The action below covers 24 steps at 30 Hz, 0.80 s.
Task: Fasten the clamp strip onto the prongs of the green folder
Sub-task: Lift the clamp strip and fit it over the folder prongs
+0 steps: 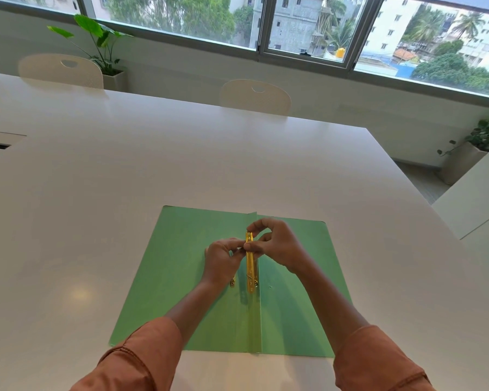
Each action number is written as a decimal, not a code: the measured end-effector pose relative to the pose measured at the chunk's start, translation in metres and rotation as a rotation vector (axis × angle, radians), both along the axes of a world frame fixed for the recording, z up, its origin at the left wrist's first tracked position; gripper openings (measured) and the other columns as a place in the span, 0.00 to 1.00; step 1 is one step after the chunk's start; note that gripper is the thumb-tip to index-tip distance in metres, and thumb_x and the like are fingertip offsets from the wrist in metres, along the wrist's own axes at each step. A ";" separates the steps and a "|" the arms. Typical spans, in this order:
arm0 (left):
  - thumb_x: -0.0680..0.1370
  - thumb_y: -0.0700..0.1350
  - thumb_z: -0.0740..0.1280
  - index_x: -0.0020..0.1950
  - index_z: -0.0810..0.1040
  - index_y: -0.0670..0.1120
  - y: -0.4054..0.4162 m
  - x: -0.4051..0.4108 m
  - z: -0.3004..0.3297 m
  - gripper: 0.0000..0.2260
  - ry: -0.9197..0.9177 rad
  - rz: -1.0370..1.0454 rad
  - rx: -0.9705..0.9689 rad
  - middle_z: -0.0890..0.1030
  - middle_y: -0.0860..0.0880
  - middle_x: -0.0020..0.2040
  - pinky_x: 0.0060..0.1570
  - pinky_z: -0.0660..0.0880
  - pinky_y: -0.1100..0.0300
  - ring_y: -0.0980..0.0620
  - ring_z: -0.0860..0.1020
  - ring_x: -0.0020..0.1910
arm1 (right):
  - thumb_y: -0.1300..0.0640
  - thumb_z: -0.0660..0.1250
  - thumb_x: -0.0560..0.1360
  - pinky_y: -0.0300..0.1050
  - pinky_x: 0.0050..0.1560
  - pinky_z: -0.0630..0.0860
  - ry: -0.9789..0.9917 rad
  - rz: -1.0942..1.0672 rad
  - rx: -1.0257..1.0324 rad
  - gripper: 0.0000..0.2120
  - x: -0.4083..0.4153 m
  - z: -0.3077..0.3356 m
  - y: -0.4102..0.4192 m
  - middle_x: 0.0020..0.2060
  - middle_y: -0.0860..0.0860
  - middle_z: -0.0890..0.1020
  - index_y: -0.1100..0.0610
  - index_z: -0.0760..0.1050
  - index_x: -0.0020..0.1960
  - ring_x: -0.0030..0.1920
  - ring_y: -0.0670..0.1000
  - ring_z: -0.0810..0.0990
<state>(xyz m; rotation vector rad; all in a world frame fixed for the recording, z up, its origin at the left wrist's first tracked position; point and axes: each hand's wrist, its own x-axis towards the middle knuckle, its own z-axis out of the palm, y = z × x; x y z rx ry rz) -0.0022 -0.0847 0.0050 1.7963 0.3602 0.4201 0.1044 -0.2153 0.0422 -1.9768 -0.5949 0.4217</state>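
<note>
Item: green folder (198, 277), opened flat on the white table (96, 193) in the lower centre of the frame, spine running toward the viewer; laid open, apparently, so the fastener beside the fold is reachable from above. Clamp strip (250, 263): narrow, glossy gold metal, lying lengthwise along the fold, its far end pinched between the fingers, its near end showing a small slider or hole. Left hand (222, 261): closed on the strip's upper part from the left, seemingly steadying it. Right hand (277, 244): fingertips curled over the strip's far end, gripping it, probably to seat it on a prong. A second small gold piece (232, 282) shows below the left hand; prongs themselves cannot be made out.
</note>
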 end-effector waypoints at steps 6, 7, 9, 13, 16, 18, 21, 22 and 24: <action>0.76 0.37 0.76 0.55 0.89 0.46 0.003 0.001 -0.003 0.09 0.057 -0.019 0.100 0.87 0.51 0.44 0.54 0.80 0.43 0.47 0.83 0.43 | 0.66 0.83 0.67 0.60 0.45 0.87 -0.016 -0.013 -0.061 0.21 -0.001 -0.004 -0.001 0.50 0.60 0.84 0.63 0.82 0.58 0.41 0.65 0.88; 0.76 0.37 0.76 0.57 0.88 0.45 0.005 0.000 -0.003 0.10 0.070 -0.008 0.126 0.86 0.53 0.44 0.55 0.80 0.44 0.50 0.82 0.43 | 0.66 0.83 0.67 0.58 0.44 0.87 -0.026 -0.017 -0.081 0.21 -0.002 -0.004 -0.002 0.51 0.60 0.84 0.64 0.81 0.58 0.41 0.65 0.88; 0.77 0.37 0.75 0.61 0.86 0.45 0.008 -0.003 -0.005 0.13 0.086 0.009 0.193 0.86 0.52 0.47 0.59 0.79 0.43 0.54 0.82 0.44 | 0.66 0.83 0.68 0.51 0.40 0.87 -0.046 -0.029 -0.123 0.21 -0.002 -0.007 -0.002 0.51 0.60 0.84 0.64 0.81 0.58 0.40 0.63 0.88; 0.78 0.39 0.74 0.65 0.84 0.46 0.013 -0.016 -0.009 0.15 0.072 0.004 0.353 0.86 0.47 0.60 0.63 0.75 0.40 0.47 0.82 0.57 | 0.65 0.82 0.69 0.55 0.46 0.87 -0.098 -0.046 -0.215 0.22 -0.003 -0.011 0.000 0.51 0.59 0.84 0.65 0.81 0.61 0.43 0.61 0.88; 0.77 0.40 0.75 0.64 0.84 0.48 0.010 -0.030 -0.014 0.15 0.035 -0.007 0.486 0.86 0.48 0.61 0.60 0.69 0.50 0.49 0.80 0.62 | 0.64 0.82 0.70 0.57 0.50 0.86 -0.128 -0.040 -0.256 0.22 -0.002 -0.013 0.003 0.52 0.58 0.84 0.64 0.81 0.61 0.47 0.59 0.86; 0.77 0.42 0.75 0.64 0.84 0.50 0.008 -0.040 -0.017 0.16 0.009 -0.043 0.545 0.85 0.50 0.62 0.57 0.66 0.53 0.53 0.79 0.63 | 0.62 0.81 0.70 0.54 0.50 0.86 -0.151 -0.027 -0.295 0.22 -0.002 -0.012 0.005 0.51 0.56 0.84 0.63 0.81 0.61 0.46 0.56 0.85; 0.76 0.48 0.74 0.67 0.82 0.53 0.003 -0.051 -0.022 0.19 0.000 -0.126 0.590 0.83 0.56 0.64 0.57 0.64 0.54 0.60 0.74 0.64 | 0.59 0.82 0.70 0.45 0.47 0.84 -0.190 -0.014 -0.354 0.22 -0.001 -0.010 0.007 0.48 0.52 0.83 0.62 0.81 0.61 0.42 0.50 0.82; 0.76 0.50 0.73 0.68 0.81 0.53 0.001 -0.053 -0.022 0.20 0.000 -0.151 0.604 0.82 0.57 0.65 0.58 0.64 0.54 0.60 0.74 0.65 | 0.59 0.82 0.70 0.44 0.47 0.84 -0.193 -0.017 -0.364 0.22 -0.001 -0.010 0.008 0.48 0.52 0.82 0.62 0.82 0.61 0.41 0.50 0.81; 0.76 0.54 0.72 0.70 0.80 0.54 -0.002 -0.054 -0.022 0.21 -0.004 -0.185 0.623 0.81 0.59 0.66 0.61 0.65 0.52 0.60 0.73 0.66 | 0.58 0.82 0.69 0.47 0.47 0.85 -0.207 -0.030 -0.390 0.21 -0.001 -0.010 0.007 0.47 0.51 0.82 0.61 0.82 0.59 0.41 0.49 0.81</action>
